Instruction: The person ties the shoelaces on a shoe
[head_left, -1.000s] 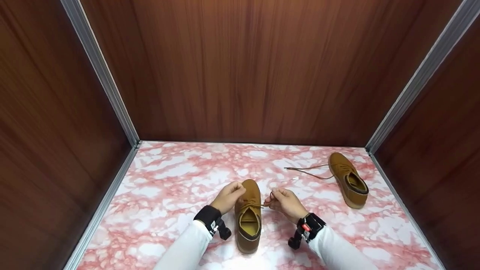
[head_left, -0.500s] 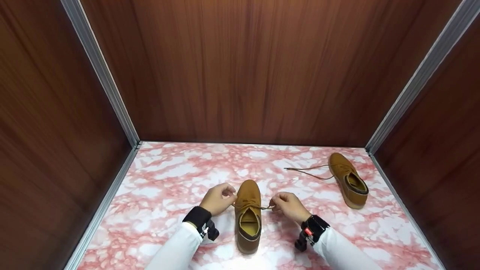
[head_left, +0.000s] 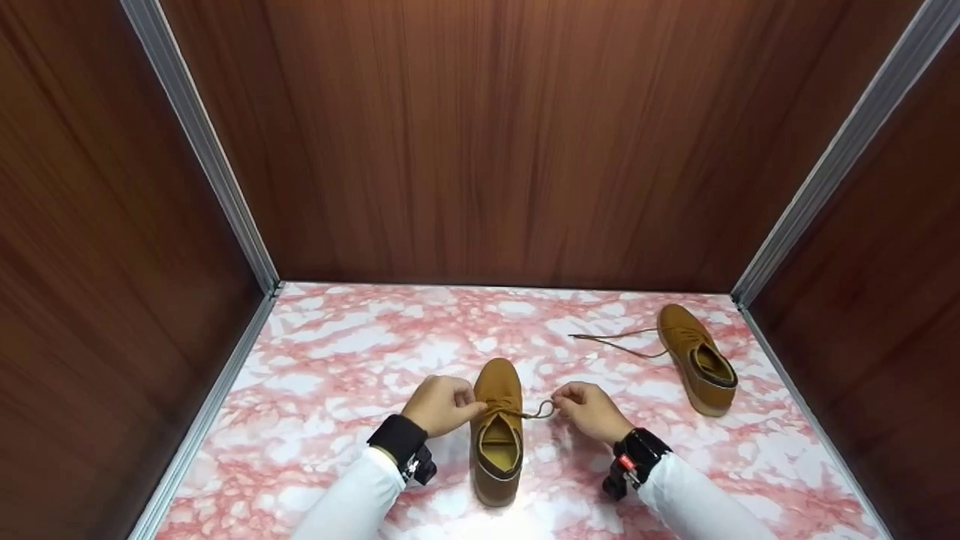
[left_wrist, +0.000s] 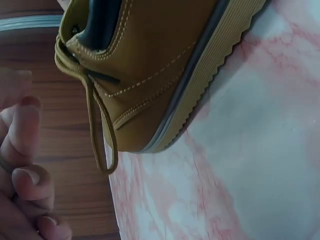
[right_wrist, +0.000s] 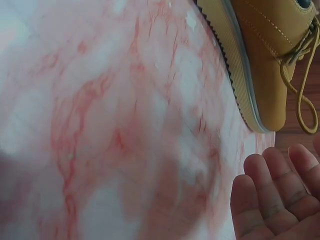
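Observation:
A tan lace-up shoe [head_left: 498, 379] stands upright, toe pointing away from me. Its shoelace is tied, with one loop [left_wrist: 107, 165] hanging at the left side and another loop [right_wrist: 312, 122] at the right. Beside the lacing is my left hand [head_left: 441, 405]; its loosely bent fingers [left_wrist: 22, 132] appear apart from the loop in the left wrist view. My right hand [head_left: 592, 412] is just right of the other loop, its relaxed fingers [right_wrist: 272, 185] holding nothing visible. The right thumb is outside the right wrist view.
A second tan shoe [head_left: 694, 356] stands at the right, its untied shoelace [head_left: 619, 345] stretched to the left across the pink-and-white marbled tabletop [head_left: 360, 337]. Brown wood-grain panels [head_left: 480, 150] with grey metal corner strips [head_left: 217, 157] enclose the left, back and right.
My right hand has moved slightly right, away from the loop it pinched. The left hand first shifted left off the shoe, then back toward the lacing. The second shoe has not moved.

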